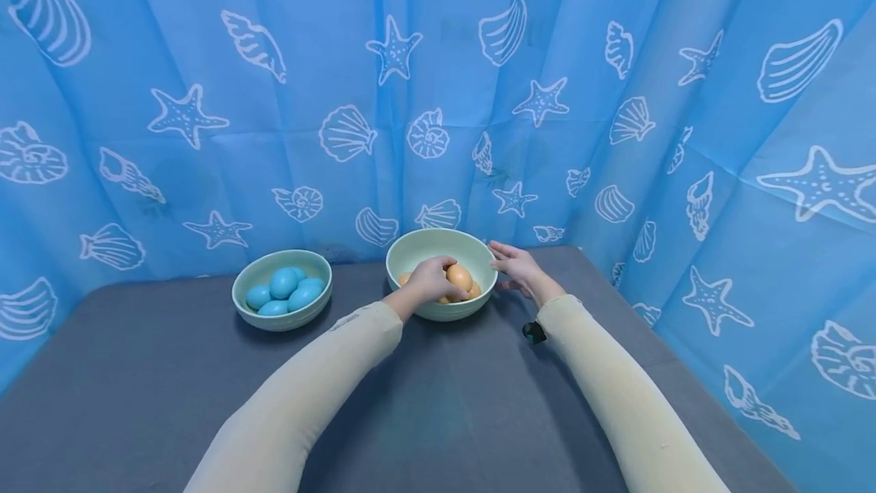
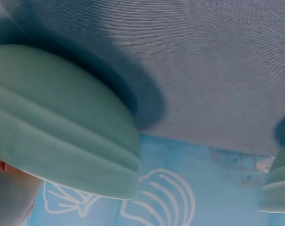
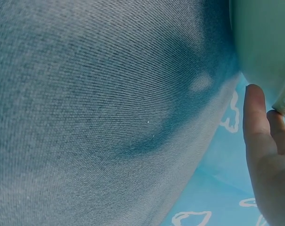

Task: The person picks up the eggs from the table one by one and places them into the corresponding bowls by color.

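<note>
My left hand (image 1: 431, 280) reaches over the near left rim of a pale green bowl (image 1: 438, 240), thumb and fingers pinching an orange egg (image 1: 459, 277). More orange eggs (image 1: 474, 291) lie beneath it in that bowl, partly hidden by the hand. At the bowl's right side is my right hand (image 1: 518, 268), its fingers stretched out along the rim. In the right wrist view, straight fingers (image 3: 256, 113) stand right at the green bowl's outer wall (image 3: 264, 42). The left wrist view shows mostly the bowl's ridged outside (image 2: 62, 122), with only a bit of the hand.
A second, smaller green bowl (image 1: 282, 322) with several blue eggs (image 1: 284, 283) stands to the left. Both bowls rest on a grey cloth-covered table (image 1: 438, 417), close to its back edge. A blue curtain (image 1: 424, 82) with white seashells hangs behind and along the right.
</note>
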A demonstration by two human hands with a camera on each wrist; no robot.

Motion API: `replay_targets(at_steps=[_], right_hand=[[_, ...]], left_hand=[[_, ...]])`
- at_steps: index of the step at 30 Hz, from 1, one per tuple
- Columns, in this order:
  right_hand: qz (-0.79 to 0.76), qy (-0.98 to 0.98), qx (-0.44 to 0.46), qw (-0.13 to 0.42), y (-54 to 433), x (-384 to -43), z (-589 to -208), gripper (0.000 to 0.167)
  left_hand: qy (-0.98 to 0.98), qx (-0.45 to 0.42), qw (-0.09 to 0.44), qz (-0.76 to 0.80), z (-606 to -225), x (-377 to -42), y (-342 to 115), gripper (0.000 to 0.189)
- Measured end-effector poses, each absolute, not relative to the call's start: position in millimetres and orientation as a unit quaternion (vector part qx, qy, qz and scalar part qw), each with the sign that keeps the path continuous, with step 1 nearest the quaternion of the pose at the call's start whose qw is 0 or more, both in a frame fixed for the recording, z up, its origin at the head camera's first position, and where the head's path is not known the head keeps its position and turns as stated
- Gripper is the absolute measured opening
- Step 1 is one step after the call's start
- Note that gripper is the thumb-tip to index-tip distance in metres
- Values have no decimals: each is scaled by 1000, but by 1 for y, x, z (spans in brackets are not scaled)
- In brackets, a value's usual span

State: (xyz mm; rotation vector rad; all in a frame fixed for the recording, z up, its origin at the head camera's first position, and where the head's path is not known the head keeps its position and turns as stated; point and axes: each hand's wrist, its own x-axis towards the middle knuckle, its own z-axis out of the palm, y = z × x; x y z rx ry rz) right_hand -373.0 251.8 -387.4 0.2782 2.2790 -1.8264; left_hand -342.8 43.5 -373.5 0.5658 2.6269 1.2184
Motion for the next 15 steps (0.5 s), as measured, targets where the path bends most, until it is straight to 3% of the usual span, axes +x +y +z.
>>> replay_targets(at_steps=[15], right_hand=[[-616,775,98,106,252,-375,-388,55]], left_hand=[[895,211,127,371,-377,-351,50,65]])
